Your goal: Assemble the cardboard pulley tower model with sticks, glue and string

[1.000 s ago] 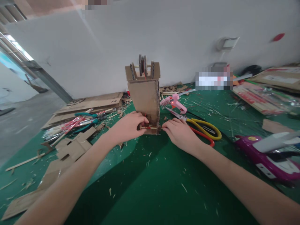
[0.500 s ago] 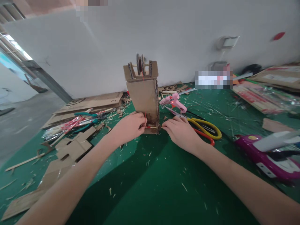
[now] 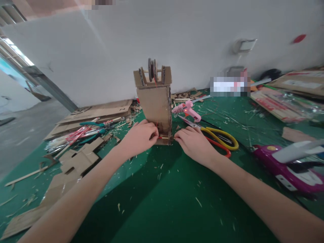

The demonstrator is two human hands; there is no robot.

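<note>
An upright cardboard tower (image 3: 155,104) stands on the green table, carrying a cardboard pulley wheel (image 3: 152,70) on a thin axle at its top. Red string (image 3: 157,124) shows at the wheel and again low on the tower's front. A thin wooden stick (image 3: 165,137) crosses the base, with red string around part of it. At the stick's left part, my left hand (image 3: 144,135) is closed in a pinch on the red string. My right hand (image 3: 191,141) pinches at the stick's right end, just outside the tower's side; its fingertips partly hide that end.
Right of the tower lie a pink glue gun (image 3: 188,110) and scissors (image 3: 220,136) with yellow and orange handles. A purple device (image 3: 286,168) sits farther right. Teal-handled pliers (image 3: 92,124), cardboard scraps (image 3: 79,158) and wood slivers lie on the left. A wall (image 3: 189,40) rises behind.
Both hands stay at the stick, with only slight finger movement. The camera view has shifted a little.
</note>
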